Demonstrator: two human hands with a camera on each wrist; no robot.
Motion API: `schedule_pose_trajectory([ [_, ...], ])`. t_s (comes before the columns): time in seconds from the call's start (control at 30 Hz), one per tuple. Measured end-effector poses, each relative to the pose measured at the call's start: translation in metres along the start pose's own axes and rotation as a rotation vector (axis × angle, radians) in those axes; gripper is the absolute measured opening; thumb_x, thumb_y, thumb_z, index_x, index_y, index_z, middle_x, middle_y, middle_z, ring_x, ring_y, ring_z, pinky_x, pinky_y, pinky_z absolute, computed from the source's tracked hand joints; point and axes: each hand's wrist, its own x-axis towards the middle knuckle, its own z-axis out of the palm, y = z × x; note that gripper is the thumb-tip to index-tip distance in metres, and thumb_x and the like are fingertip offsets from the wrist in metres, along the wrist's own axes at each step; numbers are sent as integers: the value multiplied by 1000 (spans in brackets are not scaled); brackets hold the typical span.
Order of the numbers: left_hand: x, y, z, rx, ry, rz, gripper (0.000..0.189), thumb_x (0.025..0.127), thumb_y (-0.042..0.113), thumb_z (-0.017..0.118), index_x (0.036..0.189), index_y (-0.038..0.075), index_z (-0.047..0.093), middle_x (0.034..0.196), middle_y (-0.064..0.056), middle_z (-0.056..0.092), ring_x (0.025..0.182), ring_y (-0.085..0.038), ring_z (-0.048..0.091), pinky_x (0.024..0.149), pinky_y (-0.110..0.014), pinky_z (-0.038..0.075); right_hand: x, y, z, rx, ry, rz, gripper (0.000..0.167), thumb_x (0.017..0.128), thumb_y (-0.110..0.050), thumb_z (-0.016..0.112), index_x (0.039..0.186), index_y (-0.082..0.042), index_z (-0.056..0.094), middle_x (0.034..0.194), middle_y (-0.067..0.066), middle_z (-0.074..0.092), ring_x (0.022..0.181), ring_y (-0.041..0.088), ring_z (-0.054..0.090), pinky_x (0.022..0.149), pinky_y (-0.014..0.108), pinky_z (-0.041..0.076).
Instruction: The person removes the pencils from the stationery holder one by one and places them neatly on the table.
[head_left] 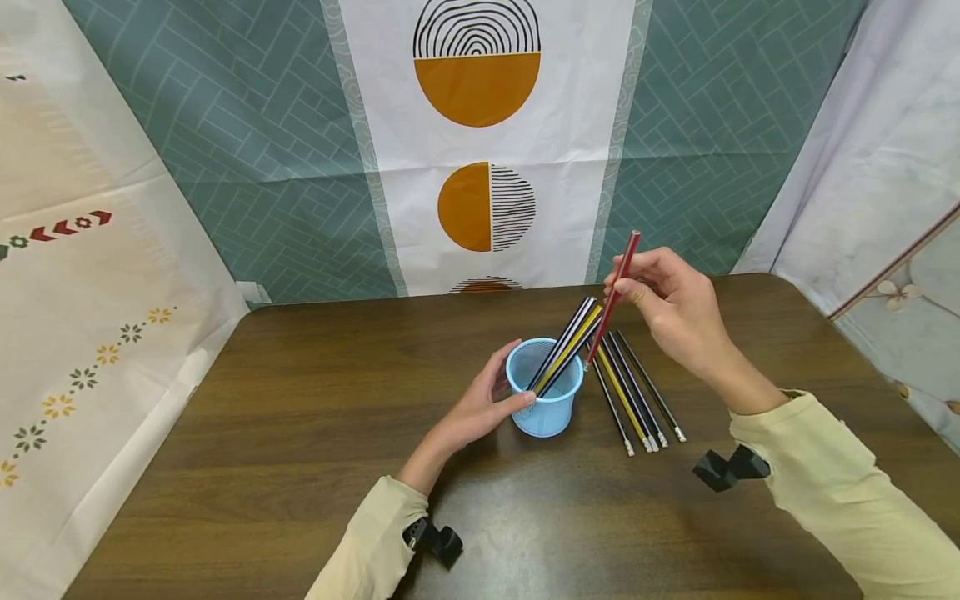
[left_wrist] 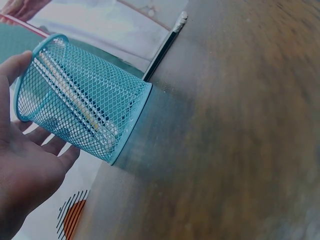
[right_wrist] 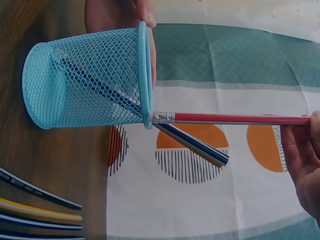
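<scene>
A light blue mesh pencil cup (head_left: 545, 418) stands on the table, and my left hand (head_left: 480, 407) holds it around its left side, with the thumb at the rim. Several dark pencils and a yellow one (head_left: 567, 343) lean in the cup toward the right. My right hand (head_left: 675, 312) pinches a red pencil (head_left: 617, 292) near its upper end, above and right of the cup. In the right wrist view, the eraser end of the red pencil (right_wrist: 225, 119) points down, right at the cup's rim (right_wrist: 144, 75).
Right of the cup, several loose pencils (head_left: 651, 410) lie side by side on the brown table (head_left: 315, 400), mostly dark with a yellow one among them, eraser ends toward me. A patterned cloth (head_left: 300, 150) hangs behind the table's far edge.
</scene>
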Motion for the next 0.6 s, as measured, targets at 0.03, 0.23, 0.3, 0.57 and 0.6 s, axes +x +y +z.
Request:
schedule_pose_trajectory([
  [0.03,0,0,0,-2,1,0,72,91,1,63,151,3,22,144,-22,38,132,-34,39,108,-47,32,0,0,0,-6,-2,4,15,85,16,62,99,10,58,90,-18,65,93,2,63,76,17,50],
  [0.23,-1,0,-1,1,5,-6,73,91,1,63,151,4,22,144,-21,38,133,-34,39,108,-48,32,-2,2,-2,-37,-21,55,11,88,13,61,98,8,59,91,-4,69,99,1,62,79,15,49],
  [0.3,0,0,-1,5,4,-9,73,91,2,64,151,4,22,144,-21,38,133,-33,38,108,-47,31,-4,4,-3,-45,-29,76,11,88,12,61,98,8,59,93,7,70,98,-1,61,79,14,48],
  [0.57,-1,-1,-1,11,5,-2,73,91,2,64,151,4,23,145,-21,38,134,-33,38,108,-47,31,-7,15,-6,-63,-100,165,14,92,6,60,106,5,61,97,18,68,82,3,64,72,14,50],
  [0.6,-1,-1,-1,11,6,-2,73,91,2,64,151,4,23,145,-20,38,134,-33,38,108,-47,31,-7,17,-6,-70,-114,172,15,92,5,60,107,4,62,96,17,68,80,5,65,71,14,50],
])
